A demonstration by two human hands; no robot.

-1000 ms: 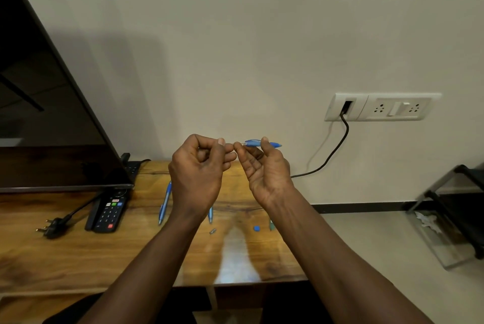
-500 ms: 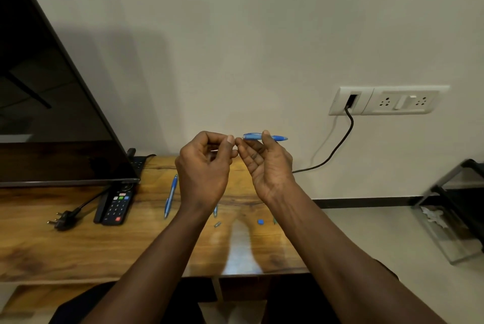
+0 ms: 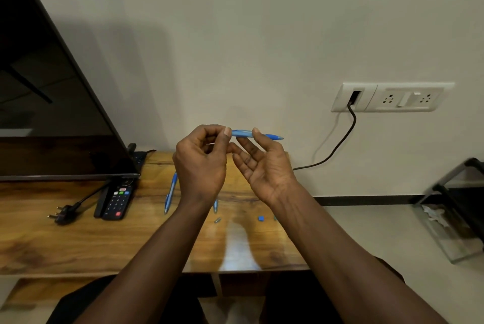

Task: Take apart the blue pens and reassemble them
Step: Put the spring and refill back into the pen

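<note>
**Pen held in both hands above the table**

Both hands are raised over the wooden table (image 3: 104, 245), in front of the wall. The right hand (image 3: 264, 166) pinches a blue pen (image 3: 242, 134) between thumb and fingers. The pen lies roughly level in the air, its darker tip pointing right. The other right fingers are loosely spread, palm up. The left hand (image 3: 201, 163) is curled, and its thumb and forefinger press together at the pen's left end. Whether they hold a separate small part there, I cannot tell.

A second pen (image 3: 170, 192) lies on the table towards the back edge, just left of the left wrist. Between the forearms, nearer the right edge, lie loose parts: a short blue piece (image 3: 215, 205) partly hidden by the left wrist, a small grey piece (image 3: 217, 220) and a small blue cap (image 3: 260, 218).

Towards the left edge are a black remote (image 3: 117, 200) and an unplugged plug (image 3: 62, 215). A dark television (image 3: 52, 87) stands at the back left. A black cable (image 3: 340, 145) runs down from a wall socket (image 3: 392, 97).
</note>
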